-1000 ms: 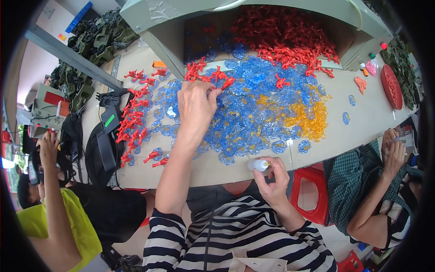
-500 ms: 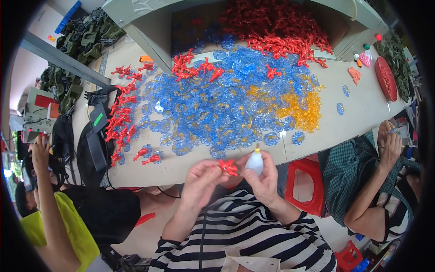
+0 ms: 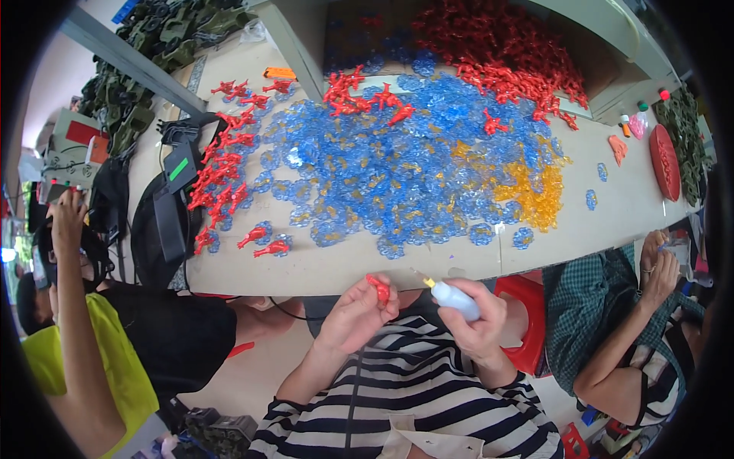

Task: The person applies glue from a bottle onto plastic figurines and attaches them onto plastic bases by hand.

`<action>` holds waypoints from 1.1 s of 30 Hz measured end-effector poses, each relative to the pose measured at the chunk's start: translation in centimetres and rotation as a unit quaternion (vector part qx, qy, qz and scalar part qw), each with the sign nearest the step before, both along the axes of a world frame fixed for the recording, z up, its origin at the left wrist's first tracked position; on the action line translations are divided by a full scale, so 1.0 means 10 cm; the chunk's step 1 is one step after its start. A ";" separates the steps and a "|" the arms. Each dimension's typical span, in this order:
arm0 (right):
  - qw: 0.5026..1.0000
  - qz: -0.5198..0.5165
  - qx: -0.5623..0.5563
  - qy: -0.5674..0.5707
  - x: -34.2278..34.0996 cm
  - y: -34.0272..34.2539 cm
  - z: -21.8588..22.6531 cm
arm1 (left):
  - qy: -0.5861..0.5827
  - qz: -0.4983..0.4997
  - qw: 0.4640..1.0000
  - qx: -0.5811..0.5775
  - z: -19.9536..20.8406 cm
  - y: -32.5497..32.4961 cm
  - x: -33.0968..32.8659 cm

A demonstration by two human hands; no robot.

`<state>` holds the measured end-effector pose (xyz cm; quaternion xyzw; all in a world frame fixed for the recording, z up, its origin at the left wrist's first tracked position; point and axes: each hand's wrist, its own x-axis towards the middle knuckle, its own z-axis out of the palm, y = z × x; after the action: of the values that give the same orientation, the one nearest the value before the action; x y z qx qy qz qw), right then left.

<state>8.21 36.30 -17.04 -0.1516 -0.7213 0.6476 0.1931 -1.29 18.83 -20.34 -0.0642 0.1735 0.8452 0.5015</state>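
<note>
The left hand (image 3: 353, 315) pinches a small red plastic piece (image 3: 379, 289) in closed fingers just off the table edge (image 3: 321, 277), the right hand (image 3: 475, 321) at its 3 o'clock wraps a white squeeze bottle (image 3: 456, 298) — while the open box (image 3: 489, 30) at 12 o'clock holds red pieces.

Small red plastic piece (image 3: 378, 291), held off the table (image 3: 321, 271), just below its near edge. White squeeze bottle (image 3: 456, 299) with yellow nozzle beside it, tilted, tip aimed up-left toward the red piece, not touching.
</note>
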 end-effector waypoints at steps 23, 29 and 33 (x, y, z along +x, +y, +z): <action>0.988 0.055 0.143 0.031 -0.06 -0.03 0.09 | -0.098 0.049 0.993 0.036 0.01 -0.03 0.08; 0.989 0.061 0.128 0.047 -0.03 0.00 0.09 | -0.098 0.041 0.994 0.034 0.00 -0.01 0.08; 0.989 0.066 0.123 0.050 -0.03 0.00 0.09 | -0.019 0.057 0.998 -0.024 0.03 0.01 0.08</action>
<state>7.93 36.29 -16.12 -0.0459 -0.7935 0.5717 0.2033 -0.48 18.97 -20.03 -0.1020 0.1800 0.8665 0.4543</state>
